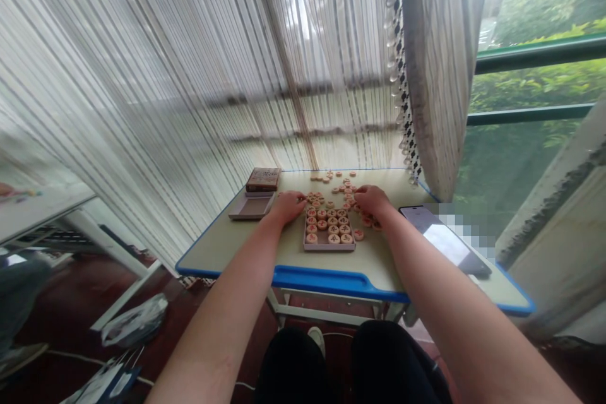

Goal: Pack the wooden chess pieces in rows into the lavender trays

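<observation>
An open shallow box [322,248] on the table holds rows of round wooden Chinese chess pieces [322,225] with red and dark characters. There is a gap in its front row. Behind the box's left corner, my left hand [286,207] is closed, fingertips pinched on a Chinese chess piece beside a loose cluster [316,197]. On the other side, my right hand [373,199] curls down at more scattered pieces [348,189]. Its fingers are closed, and what they hold is hidden. One loose piece [358,235] lies just right of the box.
An empty tray-like box half [237,215] and a brown printed box [263,178] sit at the table's left. A phone or tablet [445,241] lies on the right. The table [208,249] has a blue rim, with a string curtain [189,76] behind it.
</observation>
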Action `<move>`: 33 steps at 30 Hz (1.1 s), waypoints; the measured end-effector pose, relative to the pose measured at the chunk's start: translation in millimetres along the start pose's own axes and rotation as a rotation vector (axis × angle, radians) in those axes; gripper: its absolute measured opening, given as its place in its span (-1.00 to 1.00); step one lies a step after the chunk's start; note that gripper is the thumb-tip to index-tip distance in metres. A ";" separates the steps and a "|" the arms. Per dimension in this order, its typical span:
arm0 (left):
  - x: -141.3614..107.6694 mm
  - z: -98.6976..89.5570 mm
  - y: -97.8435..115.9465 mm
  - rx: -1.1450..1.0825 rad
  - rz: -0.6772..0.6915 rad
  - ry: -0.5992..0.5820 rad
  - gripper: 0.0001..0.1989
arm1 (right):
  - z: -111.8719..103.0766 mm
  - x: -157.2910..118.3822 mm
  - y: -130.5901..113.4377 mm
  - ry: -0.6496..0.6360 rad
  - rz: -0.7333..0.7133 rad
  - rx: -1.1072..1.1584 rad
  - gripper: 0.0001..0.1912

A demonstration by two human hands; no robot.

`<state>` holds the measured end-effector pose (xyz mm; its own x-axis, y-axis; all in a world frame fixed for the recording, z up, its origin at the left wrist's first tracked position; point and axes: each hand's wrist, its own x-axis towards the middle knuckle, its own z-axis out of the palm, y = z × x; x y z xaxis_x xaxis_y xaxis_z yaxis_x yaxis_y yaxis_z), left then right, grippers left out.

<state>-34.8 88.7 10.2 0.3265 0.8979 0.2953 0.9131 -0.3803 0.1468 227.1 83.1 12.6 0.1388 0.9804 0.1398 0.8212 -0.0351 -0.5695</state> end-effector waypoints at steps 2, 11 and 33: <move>1.2 0.5 -0.6 -0.003 -0.007 -0.002 -0.65 | 0.3 0.2 -1.0 0.009 -0.073 -0.042 -0.69; 0.5 0.2 0.3 -0.009 -0.030 -0.008 -0.67 | 4.9 -4.7 -9.6 -0.107 -0.383 -0.232 -0.82; -1.5 3.6 -0.1 -0.030 -0.018 0.024 -0.63 | 0.4 1.4 1.1 -0.077 -0.053 -0.265 -0.60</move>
<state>-34.5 88.1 6.3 0.3042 0.8990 0.3150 0.9109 -0.3713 0.1800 228.0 84.6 11.9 0.0581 0.9937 0.0962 0.9436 -0.0232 -0.3304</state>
